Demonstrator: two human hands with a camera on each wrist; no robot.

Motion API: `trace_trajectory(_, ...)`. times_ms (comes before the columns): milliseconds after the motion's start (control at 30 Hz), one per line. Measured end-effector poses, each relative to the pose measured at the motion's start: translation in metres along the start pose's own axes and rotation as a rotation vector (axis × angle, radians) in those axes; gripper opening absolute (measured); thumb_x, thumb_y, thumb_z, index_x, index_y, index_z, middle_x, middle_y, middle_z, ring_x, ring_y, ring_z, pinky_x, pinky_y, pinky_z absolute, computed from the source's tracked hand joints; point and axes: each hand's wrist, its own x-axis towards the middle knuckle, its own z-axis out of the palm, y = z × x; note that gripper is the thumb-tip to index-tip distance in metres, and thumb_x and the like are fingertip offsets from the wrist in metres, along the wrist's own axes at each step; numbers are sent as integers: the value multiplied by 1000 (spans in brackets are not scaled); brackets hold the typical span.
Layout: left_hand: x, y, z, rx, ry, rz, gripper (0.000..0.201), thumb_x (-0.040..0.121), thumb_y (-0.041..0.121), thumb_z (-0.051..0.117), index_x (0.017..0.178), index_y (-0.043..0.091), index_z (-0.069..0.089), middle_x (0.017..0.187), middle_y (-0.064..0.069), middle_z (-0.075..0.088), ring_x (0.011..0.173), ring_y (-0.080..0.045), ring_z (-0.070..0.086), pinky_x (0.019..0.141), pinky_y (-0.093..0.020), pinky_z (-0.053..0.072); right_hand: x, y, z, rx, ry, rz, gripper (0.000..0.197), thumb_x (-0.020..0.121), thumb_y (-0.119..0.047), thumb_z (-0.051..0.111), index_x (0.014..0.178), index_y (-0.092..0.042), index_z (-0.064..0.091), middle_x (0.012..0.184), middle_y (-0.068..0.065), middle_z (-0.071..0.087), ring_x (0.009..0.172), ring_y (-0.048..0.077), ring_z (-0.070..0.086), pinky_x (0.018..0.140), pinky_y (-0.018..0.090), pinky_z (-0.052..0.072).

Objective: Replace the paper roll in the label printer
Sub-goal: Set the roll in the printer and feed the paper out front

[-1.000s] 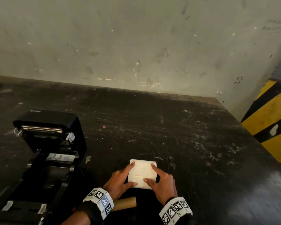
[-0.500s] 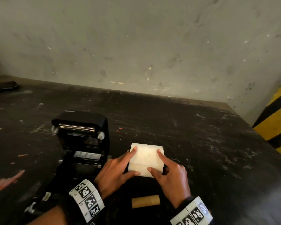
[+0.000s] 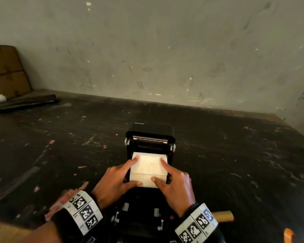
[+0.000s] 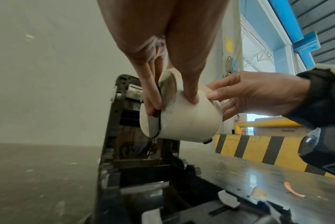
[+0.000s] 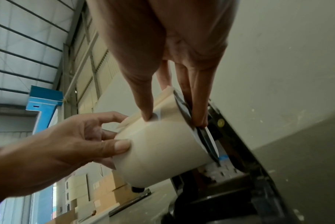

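Note:
The black label printer (image 3: 150, 135) stands mid-table with its lid swung up and its paper bay (image 4: 143, 174) open. Both hands hold a cream paper roll (image 3: 148, 168) just above that bay. My left hand (image 3: 137, 170) pinches the roll's left end, index finger on top and thumb at the front. My right hand (image 3: 157, 169) pinches the right end the same way. In the left wrist view the roll (image 4: 187, 119) hangs clear of the bay floor, with black end pieces on both sides. An empty brown cardboard core (image 3: 224, 216) lies on the table behind my right wrist.
The dark scuffed table (image 3: 235, 163) meets a grey wall at the back. A flat black object (image 3: 28, 103) and cardboard boxes (image 3: 7, 71) sit far left. A yellow and black striped barrier (image 4: 258, 148) stands to the right. An orange scrap (image 3: 288, 234) lies near the front right.
Both hands lifted the roll off the table and carried it left to above the printer's open bay. The cardboard core stayed on the table and now shows to the right.

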Motion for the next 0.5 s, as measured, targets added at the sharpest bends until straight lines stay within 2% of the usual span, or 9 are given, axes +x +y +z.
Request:
trace_trajectory(33, -1, -6, -1, -2, -23, -23, 78, 72, 55, 64, 138, 43, 23, 117, 2, 62, 97, -11, 64, 90, -34, 51, 1, -1, 9, -1, -2, 11, 67, 83, -28, 68, 140, -26, 34, 125, -9, 55, 105, -3, 47, 85, 5, 43)
trace_trajectory(100, -1, -19, 0, -10, -17, -31, 76, 73, 49, 67, 137, 43, 25, 117, -1, 64, 96, -11, 64, 90, -33, 51, 2, -1, 25, -7, -1, 44, 67, 83, -28, 68, 140, -26, 34, 129, -1, 56, 114, 6, 53, 97, 23, 47)
trace_trajectory(167, 1, -29, 6, -34, -14, -36, 75, 74, 44, 69, 136, 42, 27, 117, -5, 65, 97, -12, 65, 90, -33, 51, 4, 3, 36, -17, 1, 81, 66, 82, -27, 69, 139, -26, 35, 129, 1, 57, 115, 10, 54, 99, 28, 47)
trace_trajectory(400, 16, -52, 31, 75, -82, -56, 77, 74, 52, 65, 138, 41, 23, 116, -6, 65, 98, -20, 64, 87, -35, 51, 8, 20, 51, -37, -22, 172, 65, 84, -26, 67, 140, -26, 34, 123, -3, 60, 110, 6, 55, 98, 26, 47)
trace_trajectory(500, 18, -56, 39, 142, -100, -67, 77, 77, 49, 65, 141, 35, 23, 118, -7, 64, 100, -20, 63, 85, -29, 49, 8, 25, 54, -65, -39, 186, 65, 84, -27, 67, 140, -25, 34, 123, -3, 60, 107, 3, 54, 96, 17, 43)
